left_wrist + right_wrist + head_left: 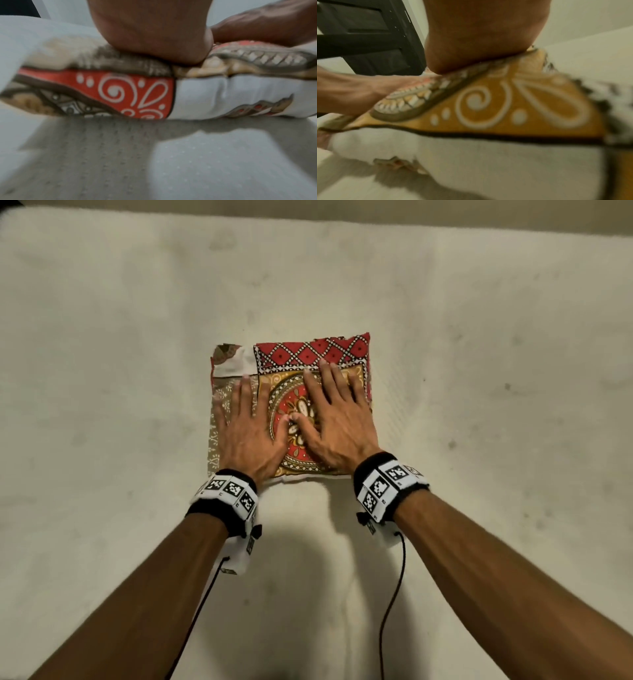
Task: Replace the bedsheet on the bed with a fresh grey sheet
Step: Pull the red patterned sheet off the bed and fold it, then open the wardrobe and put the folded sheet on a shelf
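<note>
A folded red and yellow sheet (291, 405) lies in the middle of the bare white mattress (102, 337). The left hand (248, 428) lies flat on its 9 o'clock side, fingers spread. The right hand (337, 419) lies flat at 3 o'clock, and the two thumbs meet.
</note>
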{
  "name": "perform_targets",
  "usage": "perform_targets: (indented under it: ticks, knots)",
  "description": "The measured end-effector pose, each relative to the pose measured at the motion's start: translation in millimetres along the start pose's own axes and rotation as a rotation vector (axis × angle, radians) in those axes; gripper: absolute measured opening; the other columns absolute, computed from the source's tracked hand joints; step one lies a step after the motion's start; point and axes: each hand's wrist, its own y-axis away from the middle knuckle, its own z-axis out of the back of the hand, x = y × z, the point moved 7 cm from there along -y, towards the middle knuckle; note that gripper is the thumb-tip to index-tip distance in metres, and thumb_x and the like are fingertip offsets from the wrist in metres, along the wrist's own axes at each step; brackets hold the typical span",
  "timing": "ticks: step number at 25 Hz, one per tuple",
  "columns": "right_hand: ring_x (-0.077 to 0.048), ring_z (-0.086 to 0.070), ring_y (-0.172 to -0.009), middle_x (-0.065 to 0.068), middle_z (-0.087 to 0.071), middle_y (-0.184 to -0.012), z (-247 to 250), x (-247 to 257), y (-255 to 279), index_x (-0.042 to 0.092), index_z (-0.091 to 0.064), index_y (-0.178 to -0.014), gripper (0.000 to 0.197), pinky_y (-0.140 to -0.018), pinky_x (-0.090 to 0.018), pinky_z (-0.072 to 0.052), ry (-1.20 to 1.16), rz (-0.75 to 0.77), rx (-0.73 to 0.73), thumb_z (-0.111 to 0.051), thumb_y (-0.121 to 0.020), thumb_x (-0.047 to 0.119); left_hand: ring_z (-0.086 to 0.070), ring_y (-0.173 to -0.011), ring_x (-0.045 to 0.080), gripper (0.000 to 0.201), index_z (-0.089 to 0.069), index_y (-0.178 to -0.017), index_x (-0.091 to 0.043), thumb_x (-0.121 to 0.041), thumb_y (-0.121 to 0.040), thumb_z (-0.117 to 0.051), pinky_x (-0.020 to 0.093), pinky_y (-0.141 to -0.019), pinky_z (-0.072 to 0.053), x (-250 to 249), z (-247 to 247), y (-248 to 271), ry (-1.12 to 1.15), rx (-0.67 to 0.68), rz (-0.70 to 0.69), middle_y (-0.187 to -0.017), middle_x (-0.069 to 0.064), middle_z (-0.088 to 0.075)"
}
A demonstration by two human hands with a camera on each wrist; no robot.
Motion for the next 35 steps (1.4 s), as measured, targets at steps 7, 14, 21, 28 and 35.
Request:
perform_targets:
  ticks: [7,14,21,28,35]
  knots:
    - [-0.028,-0.01,-0.16,-0.013,-0.01,-0.173,71,-41,190,0.016,-0.013,-0.166,0.073,-0.129,-0.049,-0.012,-0.105,-0.207,0.146,-0.029,-0.108,0.056,-0.013,-0.156,0.029,0.072,-0.022,-0.16,-0.012,-0.053,-0.103,-0.035,0.053,-0.126,-0.011,-71,71,111,0.041,0.181,-0.239,-0.169,0.014,-0.013]
    - [-0.031,-0.014,-0.159,-0.015,-0.015,-0.172,181,-65,359,0.014,-0.019,-0.165,0.074,-0.128,-0.05,-0.018,-0.237,-0.524,0.027,-0.035,-0.106,0.054,-0.015,-0.156,0.027,0.075,-0.018,-0.161,-0.008,-0.05,-0.102,-0.035,0.048,-0.127,-0.013,-205,170,223,-0.006,0.265,-0.571,-0.168,0.014,-0.016]
    - [-0.032,-0.021,-0.157,-0.018,-0.022,-0.17,273,-108,554,0.007,-0.025,-0.162,0.076,-0.125,-0.05,-0.024,-0.37,-0.842,-0.176,-0.035,-0.105,0.055,-0.018,-0.155,0.025,0.072,-0.022,-0.16,-0.008,-0.048,-0.101,-0.035,0.043,-0.126,-0.017,-354,247,342,-0.079,0.262,-0.828,-0.167,0.012,-0.022]
    - [-0.03,-0.019,-0.158,-0.016,-0.018,-0.171,351,-159,787,0.008,-0.02,-0.164,0.076,-0.126,-0.044,-0.021,-0.454,-1.121,-0.454,-0.037,-0.106,0.054,-0.028,-0.152,0.029,0.067,-0.035,-0.155,-0.006,-0.043,-0.1,-0.047,0.045,-0.123,-0.025,-527,295,489,-0.112,0.202,-1.032,-0.163,0.015,-0.031]
    - [-0.03,-0.021,-0.158,-0.017,-0.02,-0.17,424,-219,968,0.008,-0.019,-0.164,0.077,-0.126,-0.043,-0.024,-0.411,-1.354,-0.705,-0.033,-0.106,0.057,-0.032,-0.15,0.029,0.074,-0.042,-0.151,-0.006,-0.046,-0.09,-0.037,0.044,-0.122,-0.027,-734,341,639,-0.094,0.166,-1.35,-0.161,0.015,-0.035]
